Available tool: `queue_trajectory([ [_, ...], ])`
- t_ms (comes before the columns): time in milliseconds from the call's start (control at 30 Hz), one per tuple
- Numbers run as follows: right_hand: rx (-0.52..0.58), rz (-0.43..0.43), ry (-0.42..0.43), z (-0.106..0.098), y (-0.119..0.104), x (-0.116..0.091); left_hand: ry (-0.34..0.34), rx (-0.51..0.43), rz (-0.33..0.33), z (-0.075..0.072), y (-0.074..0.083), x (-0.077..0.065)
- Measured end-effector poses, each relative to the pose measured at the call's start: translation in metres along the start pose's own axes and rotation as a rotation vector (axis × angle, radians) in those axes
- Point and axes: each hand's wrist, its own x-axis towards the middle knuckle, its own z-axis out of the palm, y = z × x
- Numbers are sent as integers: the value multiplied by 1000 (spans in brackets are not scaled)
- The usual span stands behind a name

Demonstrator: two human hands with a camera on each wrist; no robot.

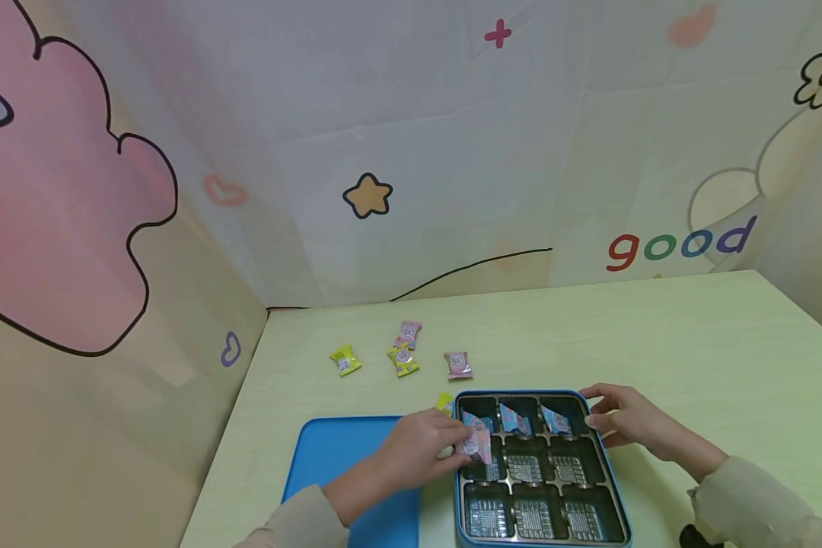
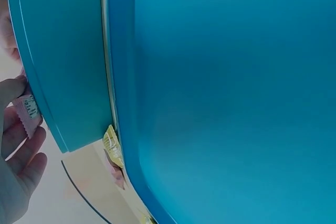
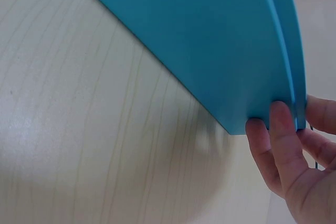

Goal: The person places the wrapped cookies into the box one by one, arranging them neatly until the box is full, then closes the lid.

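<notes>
A blue box point(image 1: 460, 487) with a dark tray of several square compartments stands on the table. Its back row holds three blue-wrapped candies, one of them the middle candy point(image 1: 514, 419). My left hand point(image 1: 421, 449) pinches a pink-wrapped candy point(image 1: 478, 444) between thumb and fingers, over the left column of the tray. In the left wrist view this candy point(image 2: 29, 109) shows beside the box's rim. My right hand point(image 1: 626, 418) grips the back right corner of the box; in the right wrist view its fingers point(image 3: 286, 140) press the outer wall, thumb at the rim.
Left of the box lies a blue lid point(image 1: 356, 438), partly under my left forearm. Behind them are loose candies: a yellow one point(image 1: 345, 360), another yellow one point(image 1: 403, 361) touching a pink one point(image 1: 409, 333), and a separate pink one point(image 1: 458, 366). A yellow candy point(image 1: 444, 402) sits by the box's corner.
</notes>
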Motion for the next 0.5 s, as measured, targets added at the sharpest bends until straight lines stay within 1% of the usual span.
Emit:
queue_trajectory([
  [133,-1,2,2,0,0,0,7,13,18,0,2,0],
  [333,-3,3,7,1,0,0,-18,54,42,2,3,1],
  [500,-1,2,10,1,0,0,-10,75,59,3,5,1],
])
